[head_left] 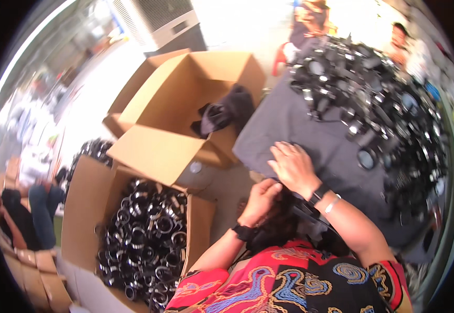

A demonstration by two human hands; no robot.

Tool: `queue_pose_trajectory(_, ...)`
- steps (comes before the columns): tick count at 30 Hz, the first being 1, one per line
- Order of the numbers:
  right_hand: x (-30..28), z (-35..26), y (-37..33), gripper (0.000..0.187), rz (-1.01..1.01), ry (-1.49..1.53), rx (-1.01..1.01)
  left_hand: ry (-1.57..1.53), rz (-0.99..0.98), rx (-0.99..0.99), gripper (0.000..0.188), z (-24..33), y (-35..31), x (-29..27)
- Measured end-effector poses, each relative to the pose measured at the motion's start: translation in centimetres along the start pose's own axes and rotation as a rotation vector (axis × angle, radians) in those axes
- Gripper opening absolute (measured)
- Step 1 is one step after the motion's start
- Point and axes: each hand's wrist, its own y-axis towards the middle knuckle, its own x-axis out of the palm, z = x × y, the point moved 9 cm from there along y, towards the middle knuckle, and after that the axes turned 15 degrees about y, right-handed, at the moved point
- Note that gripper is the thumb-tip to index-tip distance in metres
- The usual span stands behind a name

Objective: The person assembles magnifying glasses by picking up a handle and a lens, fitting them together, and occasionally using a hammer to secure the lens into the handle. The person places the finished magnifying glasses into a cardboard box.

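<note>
My right hand (293, 168) lies flat on a dark grey cloth (268, 125) that covers the table, its fingers stretched out and slightly spread. Just left of it, at the cloth's near edge, my left hand (261, 201) is closed, thumb against the fingers. What it grips, if anything, is hidden. Dark bands circle both wrists, and the right one also has a metal bracelet. A large heap of black parts with shiny round faces or rings (362, 88) covers the far and right side of the cloth.
At my left stands an open cardboard box (83, 219) full of black and silver ring-shaped parts (148, 235). Beyond it, another open box (154, 154) holds dark cloth (232, 109). A large grey-white vented unit (159, 21) stands behind. Other people are at the far side and left.
</note>
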Motion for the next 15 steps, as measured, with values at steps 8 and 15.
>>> queue_pose_trajectory(8, -9.2, 1.4, -4.5, 0.035, 0.337, 0.289, -0.003, 0.565, 0.143, 0.282, 0.028, 12.7, 2.0, -0.8)
queue_pose_trajectory(15, -14.1, 3.5, -15.0, 0.029, 0.318, 0.204, 0.156, 0.657, -0.128, 0.220, 0.027, 14.8, 13.0, -1.0)
